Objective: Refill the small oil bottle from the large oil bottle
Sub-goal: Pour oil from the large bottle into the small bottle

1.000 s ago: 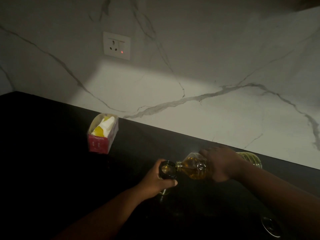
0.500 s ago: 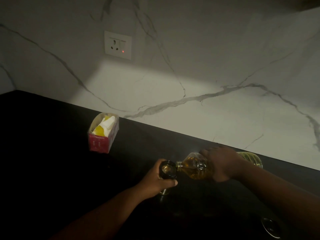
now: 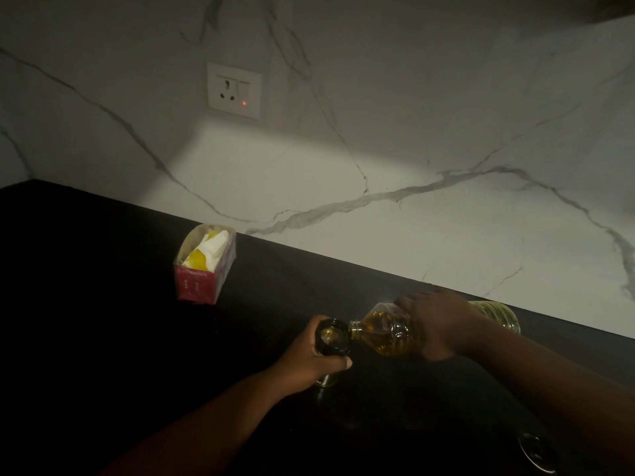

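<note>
On the dark bench [image 3: 103, 304], near the middle of the scene, the left hand [image 3: 311, 359] is wrapped around the small oil bottle [image 3: 333, 338], which stands upright with its round dark mouth facing up; a little of its lower body shows below the hand. The right hand [image 3: 436, 326] grips the large oil bottle [image 3: 381, 329] around its middle from above. That bottle is clear plastic with yellow oil inside, tipped on its side so its neck points left and its open mouth sits at the right rim of the small bottle's opening; its base end shows to the right of the hand, near the wall. Far left of the hands, well apart, an open red carton [image 3: 204, 269] with white and yellow contents stands on the bench. Behind it rises a veined white marble wall [image 3: 446, 115] carrying a white power socket [image 3: 234, 90] with a small red light. A round metal object [image 3: 536, 453], too dim to identify, lies at the near right.
</note>
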### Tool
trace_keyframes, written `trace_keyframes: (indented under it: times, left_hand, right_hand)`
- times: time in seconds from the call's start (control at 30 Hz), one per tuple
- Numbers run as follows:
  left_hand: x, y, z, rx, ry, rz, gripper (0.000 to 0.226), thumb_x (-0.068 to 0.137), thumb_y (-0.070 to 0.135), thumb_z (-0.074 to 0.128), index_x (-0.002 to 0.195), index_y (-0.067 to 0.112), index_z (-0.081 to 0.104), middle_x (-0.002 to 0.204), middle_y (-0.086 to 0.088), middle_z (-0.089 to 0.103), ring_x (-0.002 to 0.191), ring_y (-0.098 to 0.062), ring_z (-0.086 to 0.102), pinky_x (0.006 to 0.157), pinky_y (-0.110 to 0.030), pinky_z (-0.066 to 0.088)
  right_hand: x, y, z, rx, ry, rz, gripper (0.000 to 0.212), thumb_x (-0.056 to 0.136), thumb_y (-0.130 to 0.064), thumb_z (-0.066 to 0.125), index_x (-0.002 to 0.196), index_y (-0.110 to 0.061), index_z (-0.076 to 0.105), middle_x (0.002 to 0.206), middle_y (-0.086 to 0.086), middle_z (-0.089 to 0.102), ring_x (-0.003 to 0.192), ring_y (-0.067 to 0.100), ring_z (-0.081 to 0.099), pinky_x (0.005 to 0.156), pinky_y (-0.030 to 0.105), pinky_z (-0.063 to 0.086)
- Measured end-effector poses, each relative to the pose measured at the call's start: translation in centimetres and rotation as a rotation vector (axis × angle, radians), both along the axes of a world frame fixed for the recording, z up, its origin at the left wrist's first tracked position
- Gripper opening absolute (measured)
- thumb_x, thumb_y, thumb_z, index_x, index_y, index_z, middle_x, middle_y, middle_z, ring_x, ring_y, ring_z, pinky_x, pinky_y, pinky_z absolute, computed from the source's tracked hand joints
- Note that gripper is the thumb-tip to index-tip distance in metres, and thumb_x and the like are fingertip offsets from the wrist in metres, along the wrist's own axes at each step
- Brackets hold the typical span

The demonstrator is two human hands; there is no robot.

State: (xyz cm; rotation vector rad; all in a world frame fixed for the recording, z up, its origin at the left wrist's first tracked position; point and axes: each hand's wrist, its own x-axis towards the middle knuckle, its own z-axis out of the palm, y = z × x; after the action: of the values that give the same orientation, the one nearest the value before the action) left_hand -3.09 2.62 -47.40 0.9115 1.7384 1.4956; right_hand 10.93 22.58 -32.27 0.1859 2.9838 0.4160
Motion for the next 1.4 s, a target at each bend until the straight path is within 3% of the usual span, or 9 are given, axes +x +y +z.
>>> trace_keyframes:
  times: [0.27, 0.43, 0.63, 0.87, 1.0, 1.4]
  left_hand:
    - [-0.07, 0.05, 0.14, -0.028, -0.006, -0.017, 0.063, 0.058, 0.042, 0.088, 0.105, 0.06, 0.051, 0.109, 0.015, 0.068, 0.106, -0.005, 0.066, 0.094, -0.034, 0.053]
    - [0.03, 0.0, 0.4, -0.019, -0.006, -0.019, 0.062, 0.057, 0.041, 0.087, 0.104, 0.059, 0.051, 0.113, 0.009, 0.068, 0.109, -0.009, 0.065, 0.095, -0.035, 0.052]
    - [0.22, -0.13, 0.67, 0.002, -0.023, -0.023, 0.069, 0.056, 0.041, 0.085, 0.116, 0.043, 0.05, 0.114, 0.009, 0.067, 0.106, -0.004, 0.065, 0.091, -0.027, 0.051]
    - [0.36, -0.14, 0.62, 0.005, -0.02, -0.01, 0.064, 0.059, 0.039, 0.086, 0.112, 0.047, 0.051, 0.111, 0.008, 0.069, 0.103, -0.002, 0.066, 0.085, -0.023, 0.05]
    - [0.31, -0.22, 0.77, -0.009, -0.014, -0.016, 0.058, 0.058, 0.042, 0.086, 0.1, 0.062, 0.051, 0.11, 0.013, 0.069, 0.103, 0.0, 0.065, 0.087, -0.024, 0.05]
    - [0.34, -0.3, 0.78, -0.017, -0.007, -0.011, 0.06, 0.059, 0.041, 0.086, 0.105, 0.057, 0.051, 0.113, 0.01, 0.068, 0.108, -0.006, 0.065, 0.096, -0.033, 0.052]
  right_hand:
    - [-0.03, -0.09, 0.12, 0.0, 0.0, -0.001, 0.058, 0.065, -0.056, 0.063, 0.115, -0.03, 0.048, 0.104, -0.006, 0.061, 0.099, 0.015, 0.059, 0.075, 0.023, 0.031]
    - [-0.07, 0.11, 0.02, 0.004, 0.004, 0.007, 0.06, 0.064, -0.06, 0.064, 0.114, -0.03, 0.047, 0.103, -0.008, 0.06, 0.097, 0.013, 0.058, 0.074, 0.024, 0.031]
    - [-0.04, 0.48, -0.25, 0.001, -0.004, 0.012, 0.064, 0.062, -0.057, 0.064, 0.117, -0.03, 0.047, 0.103, -0.007, 0.06, 0.097, 0.013, 0.057, 0.075, 0.025, 0.03]
    - [-0.2, 0.48, -0.2, 0.017, -0.009, 0.012, 0.064, 0.062, -0.059, 0.061, 0.118, -0.03, 0.047, 0.104, -0.007, 0.06, 0.098, 0.014, 0.059, 0.083, 0.027, 0.038]
    - [-0.24, 0.52, -0.13, 0.015, -0.018, 0.015, 0.064, 0.061, -0.061, 0.062, 0.116, -0.03, 0.047, 0.103, -0.007, 0.06, 0.097, 0.014, 0.058, 0.081, 0.027, 0.035]
    - [-0.2, 0.32, 0.04, 0.001, -0.029, 0.009, 0.063, 0.063, -0.059, 0.062, 0.117, -0.029, 0.047, 0.104, -0.007, 0.06, 0.099, 0.013, 0.057, 0.085, 0.028, 0.036]
